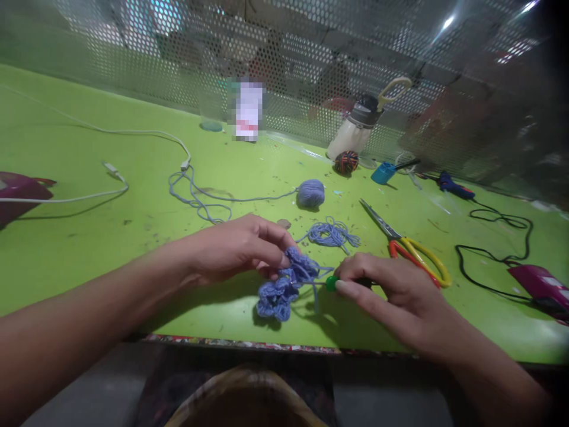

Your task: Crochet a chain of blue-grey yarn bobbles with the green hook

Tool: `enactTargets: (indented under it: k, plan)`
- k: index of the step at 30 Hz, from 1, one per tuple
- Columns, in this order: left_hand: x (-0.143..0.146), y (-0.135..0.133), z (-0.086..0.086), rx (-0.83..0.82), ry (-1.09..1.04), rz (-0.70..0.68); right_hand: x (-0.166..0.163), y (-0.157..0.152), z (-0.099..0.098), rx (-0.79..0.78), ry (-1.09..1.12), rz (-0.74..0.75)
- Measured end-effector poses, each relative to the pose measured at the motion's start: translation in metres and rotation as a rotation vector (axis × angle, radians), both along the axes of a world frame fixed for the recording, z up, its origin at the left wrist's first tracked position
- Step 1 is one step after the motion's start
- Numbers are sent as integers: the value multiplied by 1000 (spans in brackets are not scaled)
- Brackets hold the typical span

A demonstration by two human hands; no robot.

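Note:
My left hand (249,246) pinches a ruffled piece of blue-purple crochet (278,296) just above the table's front edge. Between thumb and fingers, my right hand (386,290) grips the green handle of a crochet hook (331,283). The hook's thin metal shaft points left and meets the crochet piece; its tip is hard to make out among the stitches. Loose yarn ends hang by the shaft. Behind the hands lie a small tangle of the same yarn (331,233) and a yarn ball (310,194), whose strand runs left in loops.
Scissors (400,240) with yellow and orange handles lie beyond my right hand. Farther back are a bottle (351,130), a dark multicoloured yarn ball (346,162), a blue sharpener-like container (383,173) and a glue gun (456,185). A white cable (146,132) crosses the left side. Perforated metal (288,65) borders the back.

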State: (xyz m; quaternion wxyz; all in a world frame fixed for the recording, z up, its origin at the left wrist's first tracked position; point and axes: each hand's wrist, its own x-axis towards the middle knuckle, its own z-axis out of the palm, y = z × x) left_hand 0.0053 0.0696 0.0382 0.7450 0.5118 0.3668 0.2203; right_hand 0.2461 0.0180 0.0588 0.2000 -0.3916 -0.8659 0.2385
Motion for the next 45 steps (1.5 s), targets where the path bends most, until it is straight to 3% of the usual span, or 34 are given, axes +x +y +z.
enactTargets:
  k: [4,8,16,22,25,29,33,36,41,43,45]
  plan:
    - [1,1,-4,-32,-15,88,0,-6,-11,403,-27,54]
    - [3,0,-6,-37,-26,209,2,-7,-19,604,-68,19]
    - [6,3,-11,-59,-124,285,3,10,-30,657,9,-7]
    - [4,4,-7,-89,-136,392,7,23,-38,709,-97,-129]
    - [4,3,-8,-50,-152,420,9,23,-38,646,-69,-285]
    - [7,2,-10,-10,-166,423,-5,17,-24,313,186,-437]
    - [9,0,-10,26,-147,414,-38,14,-14,141,260,-291]
    - [9,-2,-11,90,-111,424,-53,18,-20,67,334,-302]
    - [9,0,-14,72,-113,430,-49,22,-30,-318,618,-287]
    - [9,0,-14,28,-147,440,-47,23,-30,-261,644,-281]
    - [10,1,-13,-5,-182,464,-46,24,-28,-44,594,-269]
